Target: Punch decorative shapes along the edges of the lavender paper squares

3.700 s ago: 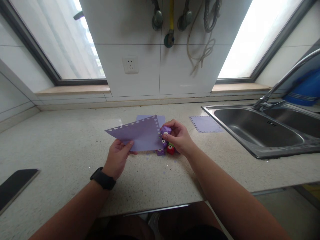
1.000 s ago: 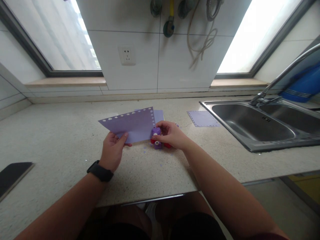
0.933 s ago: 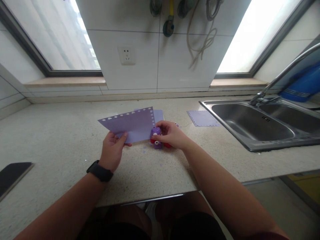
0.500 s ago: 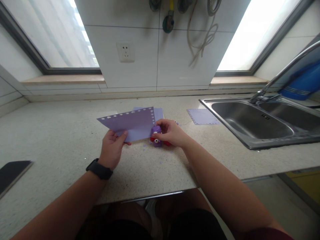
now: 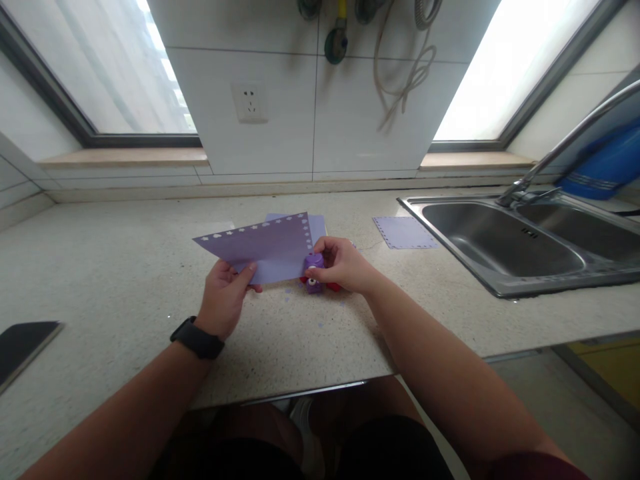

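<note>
My left hand [image 5: 226, 297] is closed on the lower left part of a purple sheet of paper [image 5: 270, 250], thumb on top. Small shaped holes run along the sheet's upper and right edges. At its right edge, my right hand [image 5: 345, 263] grips a small purple craft punch [image 5: 313, 263] with eye-like decorations. The punch meets the paper's edge; whether the paper sits inside its slot is hidden. Something red [image 5: 333, 287] shows beneath my right hand, mostly covered by it.
Behind the held sheet lies more purple paper [image 5: 318, 227]. Another purple sheet with punched edges [image 5: 405, 233] rests beside the steel sink [image 5: 493, 287]. Tiny purple scraps dot the speckled counter [image 5: 280, 353]. A dark flat object [image 5: 25, 347] is at far left.
The punch in my right hand has tilted very slightly against the sheet's edge. My left hand and the paper stay almost in place.
</note>
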`<state>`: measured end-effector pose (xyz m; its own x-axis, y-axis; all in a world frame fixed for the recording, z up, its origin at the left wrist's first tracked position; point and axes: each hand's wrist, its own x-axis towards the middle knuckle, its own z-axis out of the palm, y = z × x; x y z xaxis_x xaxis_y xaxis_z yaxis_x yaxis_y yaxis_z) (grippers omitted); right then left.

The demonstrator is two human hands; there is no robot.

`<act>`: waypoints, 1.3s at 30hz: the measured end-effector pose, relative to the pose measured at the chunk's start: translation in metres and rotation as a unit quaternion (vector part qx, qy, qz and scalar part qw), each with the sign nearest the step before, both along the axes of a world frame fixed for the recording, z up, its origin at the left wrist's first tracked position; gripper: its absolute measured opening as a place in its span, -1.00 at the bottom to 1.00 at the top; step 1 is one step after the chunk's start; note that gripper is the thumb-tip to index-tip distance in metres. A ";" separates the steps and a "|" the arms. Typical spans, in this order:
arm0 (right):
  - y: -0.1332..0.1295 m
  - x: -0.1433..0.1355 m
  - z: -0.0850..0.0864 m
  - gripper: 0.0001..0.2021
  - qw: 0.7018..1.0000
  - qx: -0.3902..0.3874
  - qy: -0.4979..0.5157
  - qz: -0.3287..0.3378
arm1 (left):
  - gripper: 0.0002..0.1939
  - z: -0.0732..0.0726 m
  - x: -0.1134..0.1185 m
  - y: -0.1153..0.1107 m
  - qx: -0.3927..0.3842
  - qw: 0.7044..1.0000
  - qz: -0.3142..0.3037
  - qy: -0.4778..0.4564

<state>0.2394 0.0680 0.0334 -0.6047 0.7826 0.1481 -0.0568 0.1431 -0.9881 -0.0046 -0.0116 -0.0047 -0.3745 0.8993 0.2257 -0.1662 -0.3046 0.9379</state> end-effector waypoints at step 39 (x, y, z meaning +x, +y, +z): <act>-0.004 0.000 0.005 -0.55 1.000 0.004 -0.009 -0.016 | -0.64 0.002 0.002 -0.002 -0.002 1.000 -0.005 -0.004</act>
